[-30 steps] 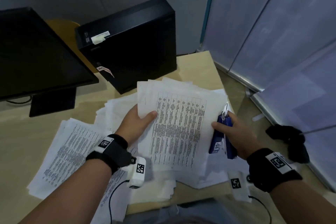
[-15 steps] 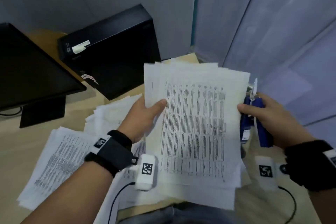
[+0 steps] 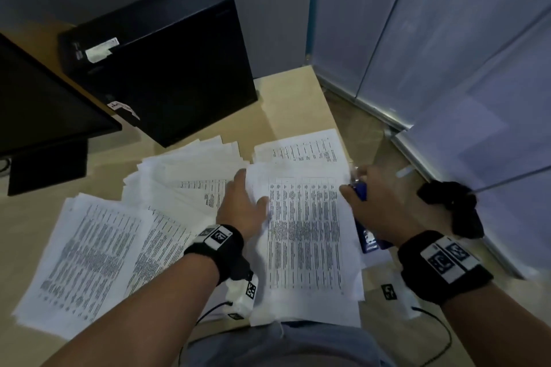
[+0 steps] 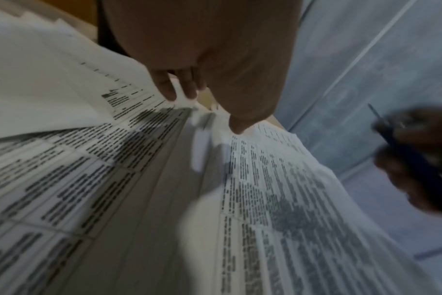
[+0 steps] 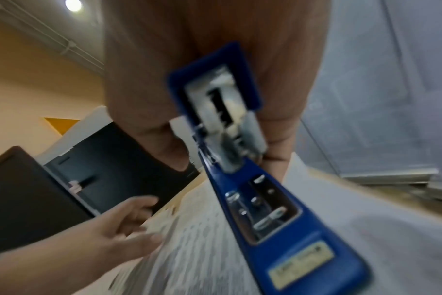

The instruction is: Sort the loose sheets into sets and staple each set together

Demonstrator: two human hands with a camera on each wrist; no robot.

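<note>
A set of printed sheets (image 3: 304,232) lies flat near the desk's front edge and hangs over it toward my lap. My left hand (image 3: 247,197) is at the set's left edge, fingers straight, thumb resting on the top page; the left wrist view shows the set (image 4: 278,199) under the thumb. My right hand (image 3: 351,188) grips a blue stapler (image 3: 359,191) at the set's top right corner. The right wrist view shows the stapler (image 5: 253,179) pointing at the paper, jaws slightly apart. Loose sheets (image 3: 89,247) lie fanned out to the left.
A black computer tower (image 3: 167,68) stands at the back of the wooden desk (image 3: 292,98), a dark monitor (image 3: 35,98) at the left. More sheets (image 3: 185,170) are spread before the tower. Grey partition panels and a black cloth (image 3: 453,205) lie to the right.
The set was held up off the desk; now it lies flat on it. My left hand's grip has loosened to straight fingers. The stapler stays by the right edge.
</note>
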